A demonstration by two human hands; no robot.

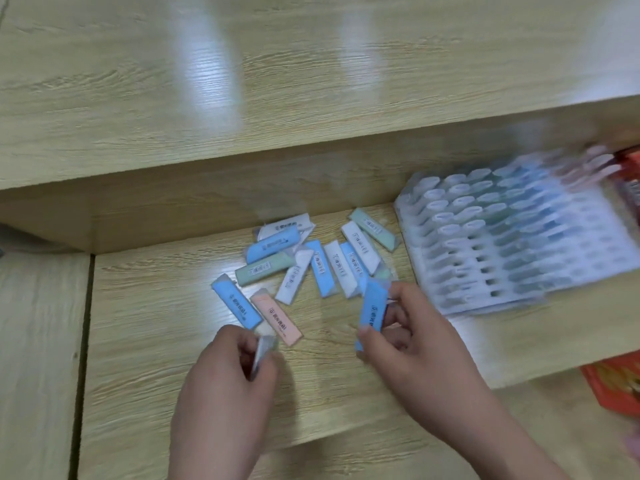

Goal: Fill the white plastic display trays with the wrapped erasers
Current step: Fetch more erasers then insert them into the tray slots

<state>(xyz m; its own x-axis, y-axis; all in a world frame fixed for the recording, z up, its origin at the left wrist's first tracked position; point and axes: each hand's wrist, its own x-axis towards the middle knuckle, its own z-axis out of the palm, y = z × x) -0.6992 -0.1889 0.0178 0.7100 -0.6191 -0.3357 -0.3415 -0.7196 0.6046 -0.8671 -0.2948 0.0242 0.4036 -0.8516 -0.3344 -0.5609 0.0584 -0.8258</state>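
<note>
Over a pale wood-grain shelf (166, 341), right hand (415, 344) grips a blue eraser (373, 306), left hand (225, 379) pinches perhaps a grey eraser (262, 353).

Loose wrapped erasers (313, 252) in blue, white, green, pink, scattered on shelf, white display tray (512, 237) beside, partly filled

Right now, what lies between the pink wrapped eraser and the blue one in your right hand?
Only bare light wooden shelf, seen in the head view. The pink wrapped eraser lies flat; the right hand pinches the blue wrapped eraser.
</note>
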